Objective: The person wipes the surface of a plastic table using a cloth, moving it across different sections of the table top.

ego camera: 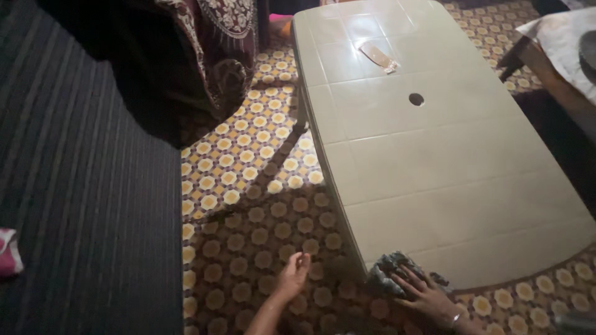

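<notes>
The right hand (428,296) lies flat at the near corner of the pale tiled-pattern counter (434,161), at about 5 o'clock in the view. Its grip is spread open, fingers (406,280) pressed down on a crumpled dark cloth (392,270) that sits on the counter's rounded edge; it pins the cloth rather than closing around it. A thin bangle (456,319) shows at the wrist.

The left hand (292,276) hangs at 6 o'clock, left of the counter's corner and apart from it, over the floor (248,186) with its yellow flower pattern. Its grip is loosely open and appears to hold nothing, though the light is dim there.

Up at 12 o'clock on the counter lies a small flat tan object (379,56), well apart from the cloth, with a round hole (416,99) in the counter below it. A dark striped mat (87,205) fills the 9 o'clock side, and patterned maroon fabric (217,56) hangs at 11 o'clock.
</notes>
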